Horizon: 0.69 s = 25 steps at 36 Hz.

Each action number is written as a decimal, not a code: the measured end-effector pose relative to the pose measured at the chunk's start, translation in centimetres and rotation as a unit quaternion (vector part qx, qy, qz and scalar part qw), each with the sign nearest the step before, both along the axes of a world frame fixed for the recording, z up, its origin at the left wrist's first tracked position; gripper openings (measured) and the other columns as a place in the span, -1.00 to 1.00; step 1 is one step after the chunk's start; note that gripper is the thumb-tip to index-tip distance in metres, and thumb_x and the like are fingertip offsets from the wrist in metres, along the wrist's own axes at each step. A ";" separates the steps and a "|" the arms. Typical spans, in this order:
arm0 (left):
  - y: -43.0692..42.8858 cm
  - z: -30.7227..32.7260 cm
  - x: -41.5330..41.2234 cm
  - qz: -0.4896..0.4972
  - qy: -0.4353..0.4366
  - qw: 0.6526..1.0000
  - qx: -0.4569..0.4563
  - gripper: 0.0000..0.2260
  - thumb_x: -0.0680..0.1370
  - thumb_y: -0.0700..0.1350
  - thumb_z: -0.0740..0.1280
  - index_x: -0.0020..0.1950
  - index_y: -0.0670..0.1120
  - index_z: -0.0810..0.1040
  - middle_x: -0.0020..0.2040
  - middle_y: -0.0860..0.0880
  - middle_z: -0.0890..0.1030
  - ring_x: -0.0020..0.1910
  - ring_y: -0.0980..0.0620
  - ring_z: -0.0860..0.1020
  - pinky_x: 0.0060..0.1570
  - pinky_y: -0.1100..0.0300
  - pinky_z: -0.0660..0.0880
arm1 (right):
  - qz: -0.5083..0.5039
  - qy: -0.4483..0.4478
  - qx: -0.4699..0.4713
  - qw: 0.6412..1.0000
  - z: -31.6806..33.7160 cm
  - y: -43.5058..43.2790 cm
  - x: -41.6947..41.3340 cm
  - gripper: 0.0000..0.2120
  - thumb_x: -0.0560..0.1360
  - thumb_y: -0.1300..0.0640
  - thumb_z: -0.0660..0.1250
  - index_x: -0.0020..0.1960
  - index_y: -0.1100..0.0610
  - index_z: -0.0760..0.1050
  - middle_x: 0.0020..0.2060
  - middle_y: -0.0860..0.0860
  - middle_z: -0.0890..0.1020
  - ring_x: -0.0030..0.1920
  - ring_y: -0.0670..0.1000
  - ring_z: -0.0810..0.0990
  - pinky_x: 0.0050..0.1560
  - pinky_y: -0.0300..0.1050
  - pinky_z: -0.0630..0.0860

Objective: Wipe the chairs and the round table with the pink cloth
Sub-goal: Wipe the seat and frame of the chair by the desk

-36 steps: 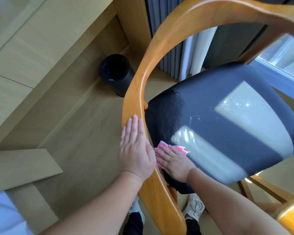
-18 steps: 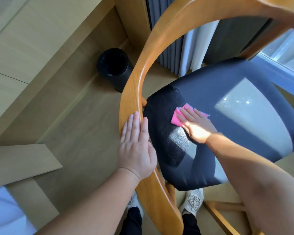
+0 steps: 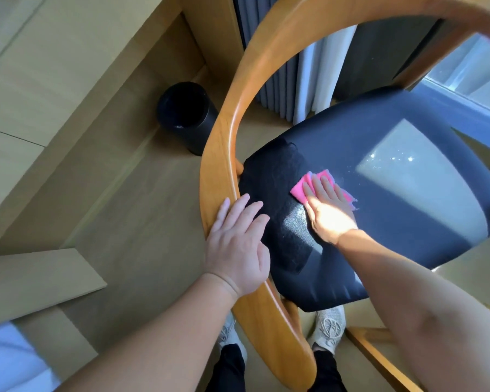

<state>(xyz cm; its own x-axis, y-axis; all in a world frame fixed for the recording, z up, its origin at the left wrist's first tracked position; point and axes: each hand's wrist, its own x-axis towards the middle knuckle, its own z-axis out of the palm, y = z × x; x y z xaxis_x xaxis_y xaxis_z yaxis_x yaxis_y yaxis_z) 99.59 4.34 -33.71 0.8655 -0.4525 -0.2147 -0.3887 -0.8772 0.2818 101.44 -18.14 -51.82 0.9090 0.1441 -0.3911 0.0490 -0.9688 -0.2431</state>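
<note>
I look down on a chair with a curved wooden back rail (image 3: 224, 128) and a dark blue padded seat (image 3: 408, 239). My left hand (image 3: 238, 244) lies flat with straight fingers on the rail's near left part. My right hand (image 3: 327, 209) presses the pink cloth (image 3: 301, 188) flat onto the seat's left half, fingers stretched out over it. Most of the cloth is hidden under the palm; only its pink edges show on both sides. Sunlight falls in patches across the seat and my right hand.
A black cylindrical bin (image 3: 186, 114) stands on the wooden floor left of the chair, near a wooden cabinet (image 3: 54, 66). Grey and white curtains (image 3: 300, 80) hang behind the chair. My feet in pale shoes (image 3: 327, 329) are under the rail. A second wooden piece (image 3: 379, 357) is at lower right.
My right hand slid the pink cloth from the seat's near edge by the rail farther onto the seat. My left hand stayed on the rail.
</note>
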 end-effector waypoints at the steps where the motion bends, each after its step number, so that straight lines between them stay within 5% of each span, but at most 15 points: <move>1: 0.0 0.1 0.0 0.000 -0.001 1.000 -0.001 -0.60 0.44 -0.09 0.09 0.19 -0.09 0.57 0.32 -0.06 0.51 0.41 -0.07 0.31 0.50 -0.01 -0.02 | -0.001 -0.003 0.004 1.000 -0.1 0.3 -0.8 -0.47 0.63 -0.03 -0.10 0.53 0.14 0.19 0.52 0.13 0.22 0.50 0.23 0.16 0.49 0.15 0.11; 8: 0.0 -0.3 -0.1 -0.015 -0.016 1.000 0.006 -0.72 0.43 -0.11 0.23 0.09 -0.03 0.61 0.23 -0.01 0.56 0.35 -0.04 0.37 0.49 -0.02 -0.04 | 0.006 0.037 0.045 0.998 -0.6 2.5 -6.3 -0.51 0.66 -0.08 -0.11 0.56 0.02 0.09 0.56 0.04 0.11 0.55 0.20 0.03 0.52 0.16 0.00; 11: -0.1 -0.4 -0.1 -0.029 -0.030 0.999 -0.005 -0.83 0.41 -0.15 0.24 -0.12 -0.04 0.62 -0.01 0.03 0.61 0.17 -0.03 0.47 0.49 -0.03 0.01 | 0.034 0.058 0.088 0.994 -0.7 3.3 -8.7 -0.51 0.66 -0.09 -0.15 0.58 -0.11 -0.07 0.56 -0.08 -0.01 0.56 0.14 -0.06 0.53 0.15 -0.06; 17: -0.1 -0.8 -0.1 -0.123 -0.068 0.989 -0.047 -0.79 0.37 -0.18 0.11 -0.46 -0.09 0.41 -0.47 -0.01 0.39 -0.36 -0.01 0.36 0.42 -0.02 0.20 | 0.208 -0.028 0.053 0.976 -1.3 3.3 -13.5 -0.52 0.58 -0.01 0.07 0.48 0.00 0.34 0.49 0.06 0.31 0.48 0.20 0.26 0.46 0.16 0.00; 20: -0.2 -0.9 0.1 -0.163 -0.068 0.984 -0.033 -0.79 0.35 -0.16 0.13 -0.49 -0.09 0.39 -0.50 -0.02 0.38 -0.44 -0.04 0.32 0.10 0.00 0.40 | 0.247 -0.019 0.029 0.968 -1.3 2.6 -15.7 -0.48 0.54 -0.02 0.10 0.50 -0.02 0.29 0.51 0.04 0.27 0.50 0.16 0.21 0.48 0.13 -0.12; 25: -0.5 -1.0 0.5 -0.218 -0.084 0.972 -0.006 -0.80 0.36 -0.11 0.11 -0.47 -0.03 0.24 -0.49 0.03 0.27 -0.46 -0.01 0.23 -0.28 0.14 0.27 | 0.269 0.015 0.006 0.963 -0.7 1.9 -17.2 -0.38 0.44 0.03 0.09 0.51 -0.01 0.28 0.51 0.02 0.25 0.50 0.15 0.23 0.46 0.13 -0.06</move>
<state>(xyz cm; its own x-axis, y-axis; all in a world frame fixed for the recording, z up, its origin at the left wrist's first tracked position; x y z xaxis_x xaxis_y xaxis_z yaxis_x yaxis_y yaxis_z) 100.05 3.88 -34.73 0.6126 -0.7864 -0.0797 -0.7646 -0.6152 0.1921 84.22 -16.28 -52.54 0.6891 0.5961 -0.4120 0.5359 -0.8019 -0.2640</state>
